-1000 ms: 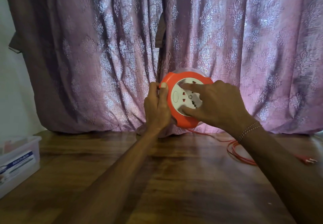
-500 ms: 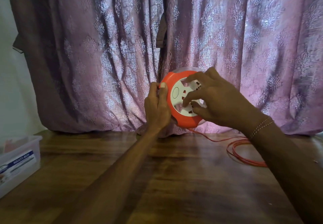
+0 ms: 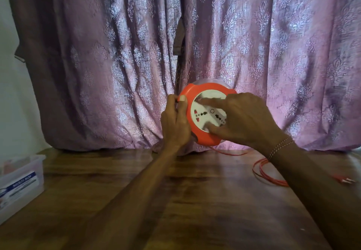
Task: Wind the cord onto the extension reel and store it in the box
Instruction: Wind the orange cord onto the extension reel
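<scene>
A round orange extension reel (image 3: 195,93) with a white socket face is held upright above the wooden table, facing me. My left hand (image 3: 175,120) grips its left rim, thumb on the front edge. My right hand (image 3: 242,119) presses on the white socket face, index finger and thumb spread across it. A thin red cord (image 3: 261,173) drops from the reel's underside and lies in loose loops on the table to the right, ending in a plug (image 3: 344,180) near the right edge. A clear plastic box (image 3: 19,181) stands at the left edge.
A purple patterned curtain (image 3: 117,54) hangs right behind the reel, reaching the table's back edge. The wooden table (image 3: 175,201) stretches from the curtain toward me. A pale wall shows at far left.
My right hand has turned on the socket face, from curled fingers to index finger and thumb spread flat. The socket face has rotated. The cord loops have shifted on the table.
</scene>
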Demonstrator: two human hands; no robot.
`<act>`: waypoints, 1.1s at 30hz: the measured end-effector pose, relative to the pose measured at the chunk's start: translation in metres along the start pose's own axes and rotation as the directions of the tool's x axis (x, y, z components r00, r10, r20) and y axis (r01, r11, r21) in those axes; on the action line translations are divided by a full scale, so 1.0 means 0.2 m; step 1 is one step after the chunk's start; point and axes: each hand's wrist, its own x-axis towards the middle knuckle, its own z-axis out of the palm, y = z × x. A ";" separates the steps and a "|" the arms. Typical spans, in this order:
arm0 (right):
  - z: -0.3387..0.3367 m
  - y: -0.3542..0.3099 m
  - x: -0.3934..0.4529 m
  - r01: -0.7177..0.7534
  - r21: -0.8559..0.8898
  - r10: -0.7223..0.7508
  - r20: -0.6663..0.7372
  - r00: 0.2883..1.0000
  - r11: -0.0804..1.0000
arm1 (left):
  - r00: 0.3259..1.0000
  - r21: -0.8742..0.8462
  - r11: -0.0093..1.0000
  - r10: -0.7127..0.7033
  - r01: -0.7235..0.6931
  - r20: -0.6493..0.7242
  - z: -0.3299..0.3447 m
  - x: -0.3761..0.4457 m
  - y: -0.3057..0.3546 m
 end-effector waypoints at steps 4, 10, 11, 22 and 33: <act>0.03 -0.02 0.00 -0.147 0.012 0.148 -0.143 0.979 0.989 | 1.000 -0.017 1.000 -0.008 0.008 0.002 0.01 0.00 0.01; -0.02 0.00 0.01 0.000 0.001 0.000 -0.148 0.989 1.000 | 1.000 0.007 1.000 -0.015 0.015 0.006 0.01 0.00 0.01; -0.03 0.00 0.01 0.071 0.037 -0.066 -0.114 0.991 0.997 | 1.000 0.011 1.000 -0.018 0.018 0.004 0.00 0.00 0.01; -0.08 -0.02 0.02 0.130 0.071 -0.145 0.271 0.952 0.989 | 0.999 -0.007 0.999 -0.033 0.034 0.041 0.01 0.00 -0.02; -0.02 -0.01 0.00 -0.156 -0.005 0.156 -0.024 0.987 0.988 | 0.998 -0.032 0.999 -0.028 0.030 0.051 0.01 0.00 -0.01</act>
